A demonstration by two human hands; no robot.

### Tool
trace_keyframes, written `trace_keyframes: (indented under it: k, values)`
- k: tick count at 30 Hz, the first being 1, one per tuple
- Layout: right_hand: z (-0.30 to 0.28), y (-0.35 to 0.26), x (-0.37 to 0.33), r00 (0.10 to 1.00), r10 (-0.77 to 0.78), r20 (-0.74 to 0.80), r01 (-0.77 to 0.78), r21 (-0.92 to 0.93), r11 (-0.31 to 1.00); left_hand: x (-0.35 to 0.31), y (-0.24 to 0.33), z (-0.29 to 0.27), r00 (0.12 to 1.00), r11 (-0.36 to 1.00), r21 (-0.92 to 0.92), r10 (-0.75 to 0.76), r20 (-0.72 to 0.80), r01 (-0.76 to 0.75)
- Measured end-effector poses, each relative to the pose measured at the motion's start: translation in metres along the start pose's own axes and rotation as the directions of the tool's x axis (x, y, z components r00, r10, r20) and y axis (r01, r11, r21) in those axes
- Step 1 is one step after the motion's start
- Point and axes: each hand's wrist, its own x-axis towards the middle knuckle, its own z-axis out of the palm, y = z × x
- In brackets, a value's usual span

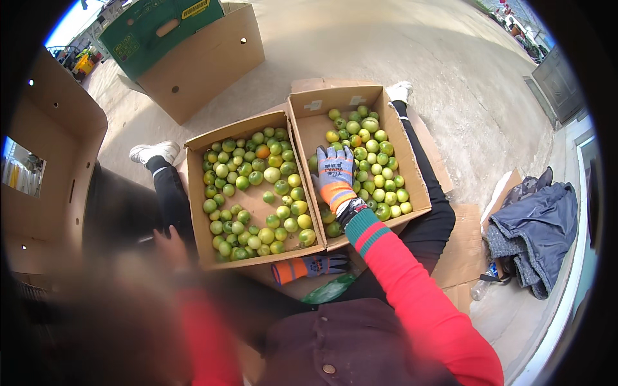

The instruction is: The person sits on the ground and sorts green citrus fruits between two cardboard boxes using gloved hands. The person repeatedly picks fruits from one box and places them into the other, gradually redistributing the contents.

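1. Head view: I see the gloved right hand (335, 175) reaching down into the right box (313, 132), near its left wall. Its fingers lie close together; the palm is hidden, so I can't tell whether it grips anything.
2. Green tomatoes (381, 183) lie just beside that glove, mostly along the box's right side.
3. The bare left hand (170, 249) is by the left thigh, outside the boxes. It's blurred, so I can't tell its hold; a thin pale thing (145, 239) shows by its fingertips.
4. The left box (197, 186) touches the right one and also holds tomatoes, one orange.
5. Nearer the lap I see a spare glove (306, 267) and green plastic (328, 289).
6. Farther out: a jacket (535, 225) at right, a green carton (154, 42) at upper left.
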Motion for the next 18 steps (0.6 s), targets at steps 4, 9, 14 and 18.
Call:
trace_keyframes:
  k: [4, 9, 14, 18]
  values:
    - [-0.007, 0.004, 0.001, 0.994, 0.106, -0.01, -0.106, -0.014, 0.994, 0.002, -0.004, 0.007, 1.0, 1.0, -0.028, 0.006, -0.014, -0.007]
    - [0.002, 0.008, -0.001, 0.996, 0.026, -0.081, -0.021, 0.057, 0.998, -0.001, -0.002, 0.008, 0.999, 0.999, -0.04, 0.025, -0.02, -0.026]
    - [0.007, 0.007, 0.002, 0.996, 0.032, -0.087, -0.03, 0.02, 0.999, -0.004, 0.012, 0.001, 1.0, 1.0, -0.024, -0.015, 0.017, 0.015]
    - [0.01, 0.008, 0.003, 0.957, 0.07, -0.283, -0.02, 0.175, 0.984, -0.004, 0.015, -0.006, 0.998, 0.997, 0.043, -0.061, 0.0, 0.061]
